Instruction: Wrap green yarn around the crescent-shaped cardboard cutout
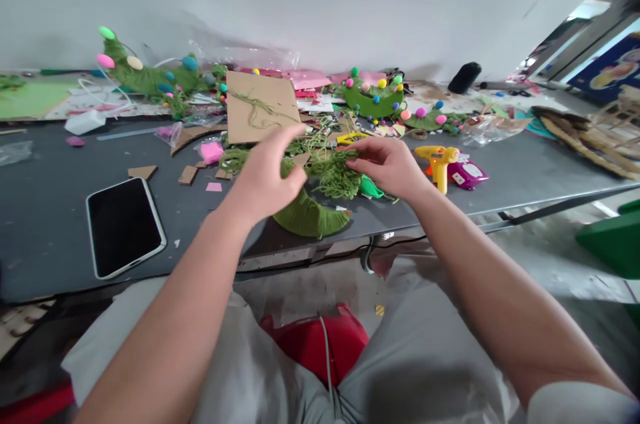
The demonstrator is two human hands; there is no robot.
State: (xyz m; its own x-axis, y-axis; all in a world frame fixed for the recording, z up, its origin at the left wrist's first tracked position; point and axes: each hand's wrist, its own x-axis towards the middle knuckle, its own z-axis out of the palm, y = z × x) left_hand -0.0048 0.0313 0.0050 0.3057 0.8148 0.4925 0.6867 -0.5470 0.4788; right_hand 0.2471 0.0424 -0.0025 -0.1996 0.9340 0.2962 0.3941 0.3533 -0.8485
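Observation:
My right hand [389, 163] pinches the edge of a loose tangle of green yarn [336, 174] near the table's front edge. To its left, my left hand [267, 177] is open, thumb and fingers apart, above a crescent wrapped in green yarn [313, 216]. That crescent's upper left part is hidden by the left hand. Just right of the tangle lies a bright green piece [371, 188]. Behind the hands, a cardboard sheet [267, 94] carries some strands of green yarn.
A yellow hot glue gun [439, 164] stands by a purple packet [467, 173] on the right. On the left lies a tablet or phone [124, 227] with a dark screen. Finished-looking green crescents with pompoms [145, 74] lie along the wall. Cardboard scraps [188, 175] dot the grey table [45, 211].

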